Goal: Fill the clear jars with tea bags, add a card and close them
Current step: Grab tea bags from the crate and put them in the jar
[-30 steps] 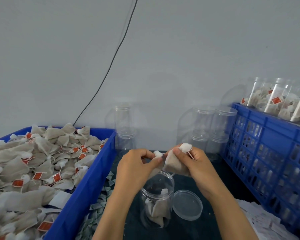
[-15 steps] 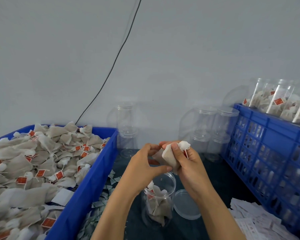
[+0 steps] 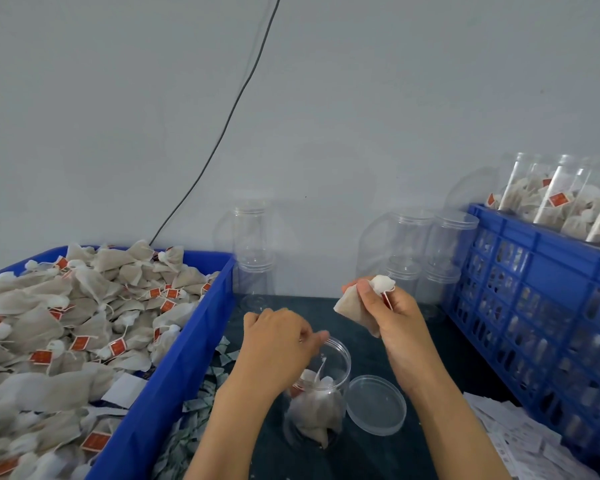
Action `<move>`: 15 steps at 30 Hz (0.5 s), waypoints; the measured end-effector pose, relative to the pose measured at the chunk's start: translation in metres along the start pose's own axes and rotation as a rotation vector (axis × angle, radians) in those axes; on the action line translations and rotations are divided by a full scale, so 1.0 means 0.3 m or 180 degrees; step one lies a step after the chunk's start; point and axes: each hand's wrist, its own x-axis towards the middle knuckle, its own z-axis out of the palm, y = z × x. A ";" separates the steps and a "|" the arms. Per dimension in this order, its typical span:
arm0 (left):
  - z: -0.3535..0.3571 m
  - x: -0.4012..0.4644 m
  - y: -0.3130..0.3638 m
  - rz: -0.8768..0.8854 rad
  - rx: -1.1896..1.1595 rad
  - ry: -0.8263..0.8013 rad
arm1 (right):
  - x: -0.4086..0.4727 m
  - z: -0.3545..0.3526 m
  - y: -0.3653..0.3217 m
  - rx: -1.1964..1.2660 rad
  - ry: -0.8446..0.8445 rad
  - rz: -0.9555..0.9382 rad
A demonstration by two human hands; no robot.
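You have the big blue bin [image 3: 174, 368] of loose tea bags on your left and the blue crate [image 3: 534, 306] of filled jars on your right, with spare empty jars [image 3: 426, 244] against the wall between them. The open jar [image 3: 321, 393] stands on the dark table just below your hands, roughly a third full, its lid [image 3: 376, 405] lying beside it. You are in the filling step. Your left hand [image 3: 278, 348] is at the jar's mouth, fingers curled; I cannot tell whether they pinch a string. Your right hand [image 3: 395, 317] grips a tea bag [image 3: 354, 310] above the jar. Next, bring that bag over the mouth and drop it in.
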 end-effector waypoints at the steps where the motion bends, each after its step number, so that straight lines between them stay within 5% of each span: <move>1: -0.001 0.002 -0.002 0.0014 -0.0056 0.0112 | 0.003 -0.004 0.004 -0.0232 0.0064 -0.0024; 7: -0.007 0.011 -0.019 0.0096 -0.0341 0.0661 | 0.011 0.000 0.015 -0.0906 -0.0043 -0.0265; 11: 0.002 0.019 -0.036 -0.0063 -0.0412 0.0491 | 0.006 0.030 0.023 -0.1029 -0.0200 -0.0325; 15: 0.004 0.018 -0.041 -0.0088 -0.0531 0.0190 | -0.003 0.045 0.057 -0.2024 -0.0656 -0.0681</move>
